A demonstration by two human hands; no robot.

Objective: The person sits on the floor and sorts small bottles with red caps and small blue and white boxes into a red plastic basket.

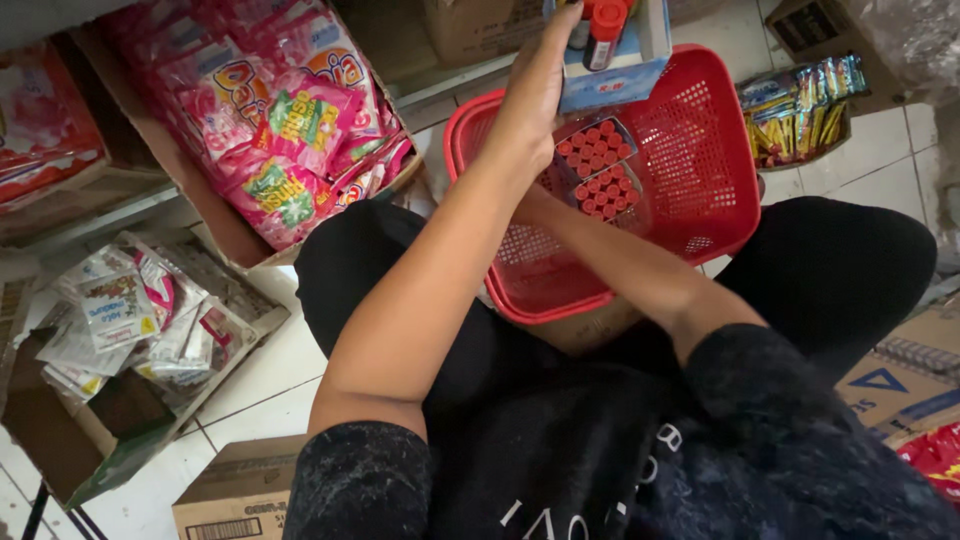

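Left arm outstretched, hand grasping blue box; right grip hidden in basket.

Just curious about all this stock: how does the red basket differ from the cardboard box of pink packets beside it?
The red basket is perforated plastic; the cardboard box of pink packets has solid brown walls. The basket is mostly bare, holding clear packs of red-capped tubes; the box is crammed full. The basket sits by the person's knees, the box near a shelf. Both are open-topped.
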